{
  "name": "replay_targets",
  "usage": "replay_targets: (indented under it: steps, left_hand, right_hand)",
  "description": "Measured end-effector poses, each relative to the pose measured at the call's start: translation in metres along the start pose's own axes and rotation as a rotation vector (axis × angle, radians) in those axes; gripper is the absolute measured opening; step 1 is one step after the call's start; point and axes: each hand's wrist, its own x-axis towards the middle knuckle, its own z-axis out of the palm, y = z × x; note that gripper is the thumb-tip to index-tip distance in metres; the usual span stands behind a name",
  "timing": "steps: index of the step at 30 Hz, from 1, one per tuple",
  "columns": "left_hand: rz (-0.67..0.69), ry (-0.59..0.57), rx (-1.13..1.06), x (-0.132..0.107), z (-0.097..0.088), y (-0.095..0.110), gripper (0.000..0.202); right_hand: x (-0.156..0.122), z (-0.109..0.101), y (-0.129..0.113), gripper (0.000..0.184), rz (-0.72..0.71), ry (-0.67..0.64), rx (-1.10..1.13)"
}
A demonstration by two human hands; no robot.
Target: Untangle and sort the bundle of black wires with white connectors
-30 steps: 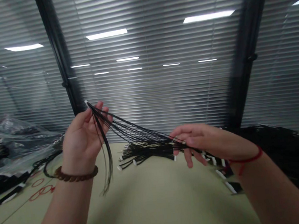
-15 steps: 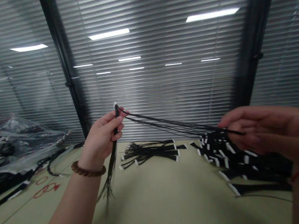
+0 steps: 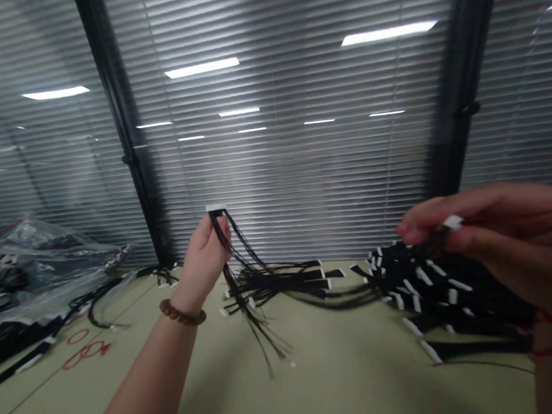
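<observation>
My left hand [image 3: 207, 255] is closed around a black wire harness [image 3: 234, 236] just below its wide white connector, which faces up. Some of its wires hang down with loose ends over the table. Others sag in a slack curve across to the right, toward my right hand [image 3: 481, 234]. That hand is pinched on a bundle with a small white connector [image 3: 452, 222] sticking up between thumb and fingers. Where the sagging wires meet the right hand is blurred and partly hidden by the pile behind.
Beyond my hands lies a bundle of black harnesses [image 3: 282, 277] with white connectors. A larger harness pile [image 3: 422, 284] is at the right. Plastic bags [image 3: 52, 252], black cables and red rings [image 3: 86, 354] lie at the left. Blinds [image 3: 282, 168] rise behind the table [image 3: 348, 368].
The wires between my hands were taut and now sag. In my left hand the connector has turned broadside. A small white connector now shows in my right hand.
</observation>
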Motion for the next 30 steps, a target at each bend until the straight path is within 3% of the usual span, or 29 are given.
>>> replay_targets:
  steps: [5,10,17,24,30]
  left_hand:
    - [-0.07,-0.411,0.036,-0.038,0.031,0.023,0.028]
    - [-0.111,-0.708,0.095,-0.062,0.047,0.03,0.025]
    - [-0.036,-0.755,0.072,-0.06,0.048,0.032,0.022]
    - [0.047,-0.784,0.095,-0.063,0.049,0.031,0.019]
    - [-0.025,-0.757,0.096,-0.065,0.051,0.027,0.022]
  right_hand:
    - [0.006,0.031,-0.01,0.017,0.008,-0.31,-0.043]
    - [0.007,0.049,-0.021,0.013,-0.036,-0.288,-0.168]
    - [0.006,0.047,-0.027,0.012,-0.073,-0.279,-0.128]
    - [0.005,0.048,-0.025,0.011,-0.126,-0.168,-0.246]
    - [0.01,0.05,-0.017,0.017,-0.086,-0.337,-0.129]
